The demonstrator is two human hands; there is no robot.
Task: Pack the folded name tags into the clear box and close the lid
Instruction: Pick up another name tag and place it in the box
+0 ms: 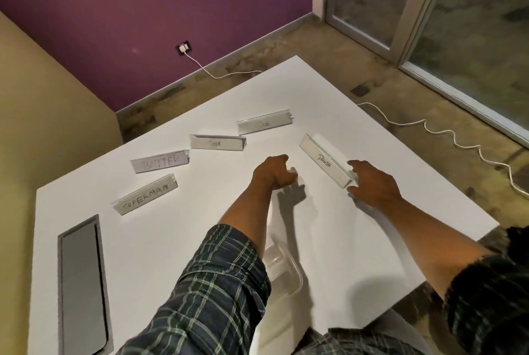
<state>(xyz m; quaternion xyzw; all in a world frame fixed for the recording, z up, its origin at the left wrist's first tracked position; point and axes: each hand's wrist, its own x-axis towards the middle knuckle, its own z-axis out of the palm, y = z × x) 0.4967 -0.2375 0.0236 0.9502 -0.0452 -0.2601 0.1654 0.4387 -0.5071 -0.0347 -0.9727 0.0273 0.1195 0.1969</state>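
Reaching at frame centre, right hand (375, 185) spread open, fingers at the PANDA tag's (325, 160) near end, left hand (276, 172) loosely curled, empty, clear box (283, 270) lower centre under the left forearm, four more tags upper left on the white table (372, 254).

The left forearm hides most of the clear box (283, 268); the purple tag's (159, 165) lettering is partly illegible.

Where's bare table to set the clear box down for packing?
Widest free patch: table right of the clear box, under the right hand. Also bare between the SUPERMAN tag and left forearm. Crowded: the far arc of tags from SUPERMAN through the DOG tag to the PANDA tag.
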